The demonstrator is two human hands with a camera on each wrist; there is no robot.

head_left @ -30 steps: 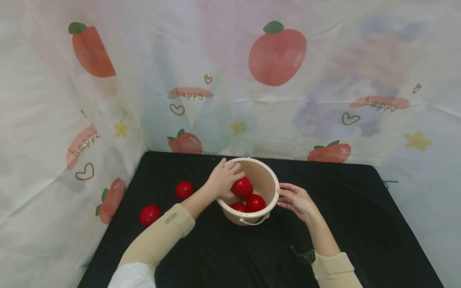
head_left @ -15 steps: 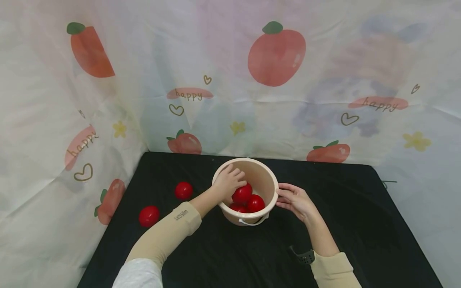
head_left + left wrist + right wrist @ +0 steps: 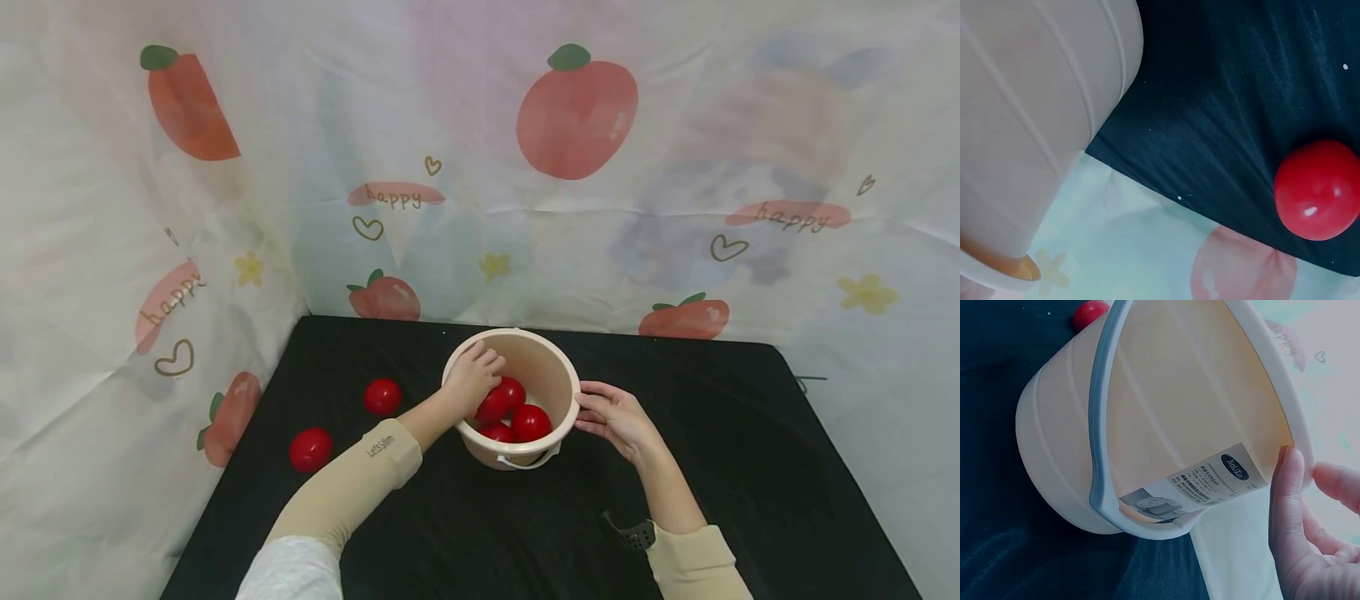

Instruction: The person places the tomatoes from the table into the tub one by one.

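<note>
While the right hand [image 3: 617, 418], unclenched, touched the bucket [image 3: 543, 375] at three o'clock, the left hand [image 3: 471, 381] sat inside at nine, grip unclear; red balls [image 3: 531, 424] within seemed light, slick, best cupped round their middles.

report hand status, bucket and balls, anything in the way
Left hand in bucket at red balls, grip unclear; right hand pinches rim. Two more balls on table, left of bucket. No obstruction seen.
</note>
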